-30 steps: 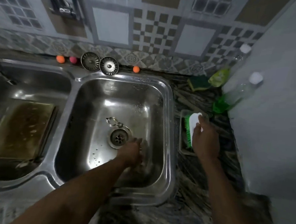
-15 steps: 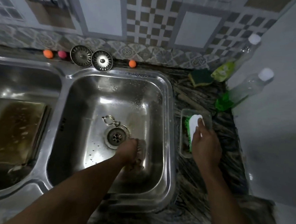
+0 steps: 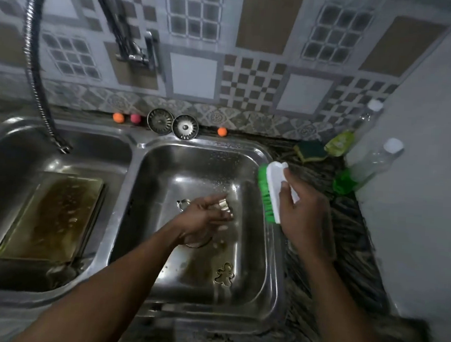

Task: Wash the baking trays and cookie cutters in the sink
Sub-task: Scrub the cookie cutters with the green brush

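Head view. The left hand (image 3: 203,218) is held over the right basin (image 3: 249,156) of the double sink, and a small metal cookie cutter (image 3: 226,210) is pinched in its curled fingers. The cutter's shape cannot be made out. The right hand (image 3: 305,215) is seen at the basin's right rim. A scrub brush (image 3: 272,185) is gripped by its white back, fingers and thumb wrapped round it, with the green bristles turned left toward the basin. A gingerbread-man cutter (image 3: 224,274) is lying flat on the basin floor, near the front wall and well apart from both hands. A soiled baking tray (image 3: 53,213) is set in the left basin. Two strainers (image 3: 160,121) are propped at the back edge, and a sponge (image 3: 310,149) and a clear bottle (image 3: 375,164) are seen on the counter at right.
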`<action>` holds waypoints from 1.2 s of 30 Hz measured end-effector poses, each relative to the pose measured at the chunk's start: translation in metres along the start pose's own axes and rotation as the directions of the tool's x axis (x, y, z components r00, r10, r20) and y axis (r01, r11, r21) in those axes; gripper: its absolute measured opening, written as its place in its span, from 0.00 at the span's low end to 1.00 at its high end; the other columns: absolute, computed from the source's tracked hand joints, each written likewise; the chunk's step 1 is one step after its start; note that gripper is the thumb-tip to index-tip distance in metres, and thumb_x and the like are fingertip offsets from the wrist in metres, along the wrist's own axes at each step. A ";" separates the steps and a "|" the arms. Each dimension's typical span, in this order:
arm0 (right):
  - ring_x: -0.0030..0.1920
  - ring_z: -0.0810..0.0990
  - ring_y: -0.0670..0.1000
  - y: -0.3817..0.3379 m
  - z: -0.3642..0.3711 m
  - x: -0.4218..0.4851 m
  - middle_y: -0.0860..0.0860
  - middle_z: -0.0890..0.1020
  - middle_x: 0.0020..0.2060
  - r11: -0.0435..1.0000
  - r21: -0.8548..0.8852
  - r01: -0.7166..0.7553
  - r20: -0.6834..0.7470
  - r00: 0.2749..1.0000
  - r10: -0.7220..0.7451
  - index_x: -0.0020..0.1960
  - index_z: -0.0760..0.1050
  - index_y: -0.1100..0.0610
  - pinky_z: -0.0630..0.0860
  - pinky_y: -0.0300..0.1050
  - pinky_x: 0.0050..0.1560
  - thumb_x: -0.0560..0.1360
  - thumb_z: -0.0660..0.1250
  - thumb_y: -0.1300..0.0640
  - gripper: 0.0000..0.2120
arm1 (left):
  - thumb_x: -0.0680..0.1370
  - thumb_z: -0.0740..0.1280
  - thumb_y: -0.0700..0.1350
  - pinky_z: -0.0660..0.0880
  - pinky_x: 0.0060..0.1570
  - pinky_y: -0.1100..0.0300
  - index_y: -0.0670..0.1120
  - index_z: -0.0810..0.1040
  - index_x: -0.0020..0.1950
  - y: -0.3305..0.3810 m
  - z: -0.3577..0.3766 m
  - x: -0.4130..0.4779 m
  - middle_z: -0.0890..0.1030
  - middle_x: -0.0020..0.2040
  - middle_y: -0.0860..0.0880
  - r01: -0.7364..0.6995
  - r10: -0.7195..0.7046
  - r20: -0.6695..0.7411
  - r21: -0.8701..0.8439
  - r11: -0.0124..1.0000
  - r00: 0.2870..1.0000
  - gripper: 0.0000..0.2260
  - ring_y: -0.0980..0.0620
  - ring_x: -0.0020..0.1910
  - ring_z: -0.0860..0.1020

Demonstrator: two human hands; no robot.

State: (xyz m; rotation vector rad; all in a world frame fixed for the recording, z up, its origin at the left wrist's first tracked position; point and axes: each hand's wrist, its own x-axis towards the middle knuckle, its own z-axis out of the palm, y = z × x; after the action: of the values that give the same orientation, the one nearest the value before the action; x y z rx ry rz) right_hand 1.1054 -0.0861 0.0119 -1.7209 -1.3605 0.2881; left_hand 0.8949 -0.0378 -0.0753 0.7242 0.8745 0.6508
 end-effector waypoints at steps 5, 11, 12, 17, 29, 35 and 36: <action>0.59 0.76 0.34 -0.037 0.034 -0.014 0.45 0.81 0.60 0.980 0.196 -0.025 0.184 0.983 -0.012 0.65 0.78 0.52 0.72 0.31 0.59 0.80 0.65 0.56 0.14 | 0.76 0.65 0.31 0.82 0.47 0.50 0.39 0.76 0.67 0.027 0.004 -0.023 0.81 0.59 0.38 -0.036 0.050 0.120 -0.114 0.993 0.992 0.19 0.42 0.54 0.82; 0.58 0.79 0.40 -0.056 0.049 -0.019 0.45 0.82 0.58 0.968 0.251 -0.017 0.174 0.984 -0.028 0.64 0.79 0.50 0.72 0.34 0.58 0.79 0.66 0.55 0.14 | 0.78 0.64 0.35 0.82 0.51 0.50 0.39 0.78 0.61 0.036 0.006 -0.046 0.84 0.52 0.42 -0.078 0.092 0.093 -0.151 0.985 0.991 0.12 0.46 0.51 0.84; 0.60 0.79 0.44 -0.057 0.052 -0.019 0.47 0.82 0.59 0.973 0.230 -0.007 0.170 0.985 -0.033 0.64 0.79 0.50 0.73 0.37 0.59 0.79 0.66 0.54 0.14 | 0.77 0.65 0.36 0.81 0.54 0.49 0.39 0.79 0.61 0.036 0.006 -0.049 0.84 0.53 0.42 -0.082 0.098 0.101 -0.148 0.986 0.990 0.13 0.45 0.52 0.83; 0.58 0.80 0.52 -0.068 0.068 -0.015 0.50 0.82 0.58 0.996 0.091 0.006 0.074 0.997 -0.012 0.65 0.78 0.46 0.76 0.43 0.55 0.79 0.65 0.52 0.15 | 0.75 0.67 0.37 0.79 0.57 0.51 0.39 0.77 0.64 0.042 -0.002 -0.057 0.83 0.57 0.42 -0.107 0.124 0.085 -0.183 0.977 0.989 0.17 0.46 0.55 0.82; 0.55 0.81 0.49 -0.074 0.088 -0.006 0.50 0.83 0.57 0.995 0.104 -0.015 0.081 0.997 0.006 0.65 0.77 0.48 0.78 0.44 0.53 0.79 0.65 0.52 0.15 | 0.81 0.63 0.40 0.78 0.60 0.46 0.33 0.72 0.68 0.062 -0.023 -0.048 0.78 0.63 0.35 -0.029 0.053 0.138 -0.168 0.985 0.989 0.17 0.40 0.60 0.78; 0.55 0.79 0.41 -0.073 0.089 -0.005 0.48 0.82 0.58 0.983 0.183 0.017 0.114 0.993 -0.038 0.65 0.78 0.51 0.73 0.36 0.55 0.79 0.66 0.55 0.14 | 0.80 0.63 0.35 0.78 0.42 0.58 0.36 0.76 0.66 0.060 -0.028 -0.044 0.81 0.47 0.41 -0.056 0.057 0.027 -0.040 0.998 0.998 0.14 0.47 0.42 0.80; 0.56 0.79 0.41 -0.072 0.089 -0.006 0.48 0.82 0.59 0.977 0.207 0.043 0.151 0.986 -0.076 0.65 0.78 0.52 0.73 0.37 0.58 0.79 0.66 0.56 0.14 | 0.80 0.64 0.34 0.79 0.42 0.59 0.35 0.76 0.64 0.059 -0.029 -0.042 0.82 0.49 0.40 -0.073 0.072 0.018 0.009 0.997 0.997 0.13 0.48 0.43 0.81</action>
State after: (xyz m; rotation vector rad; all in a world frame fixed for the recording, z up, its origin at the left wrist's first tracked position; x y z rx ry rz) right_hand 0.9975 -0.0474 0.0132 -1.5103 -1.4411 0.5210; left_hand 0.8376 -0.0263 -0.0238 0.7726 0.8388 0.7038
